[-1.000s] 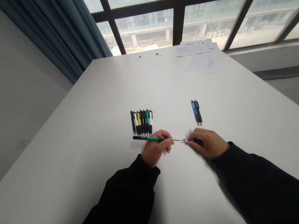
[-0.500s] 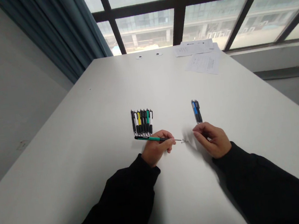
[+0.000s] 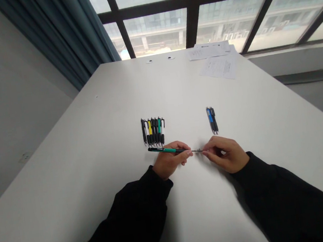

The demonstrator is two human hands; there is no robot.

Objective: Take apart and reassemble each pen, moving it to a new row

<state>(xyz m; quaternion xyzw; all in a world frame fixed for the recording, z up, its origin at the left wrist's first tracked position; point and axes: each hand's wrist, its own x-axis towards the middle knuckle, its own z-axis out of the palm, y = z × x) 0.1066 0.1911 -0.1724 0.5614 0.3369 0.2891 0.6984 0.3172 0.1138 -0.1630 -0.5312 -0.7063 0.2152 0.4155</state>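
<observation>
My left hand [image 3: 169, 162] is closed round a green and black pen [image 3: 165, 150], held level just above the white table [image 3: 94, 152], its thin refill tip sticking out to the right. My right hand [image 3: 226, 153] pinches a tiny part at that tip [image 3: 199, 150]; the part is too small to name. Just beyond my left hand lies a row of several pens [image 3: 153, 131], black, yellow and green. Beyond my right hand lie two pens side by side [image 3: 212, 120], one blue and one black.
Loose printed sheets [image 3: 216, 61] lie at the table's far right edge by the window. Two small round marks [image 3: 160, 60] sit at the far edge. A blue curtain [image 3: 62, 35] hangs at the far left, and a grey wall runs along the left.
My right hand drew back from the pen tip half a second ago and has now returned to it, pinching at the tip. My left hand and the pen shifted slightly right.
</observation>
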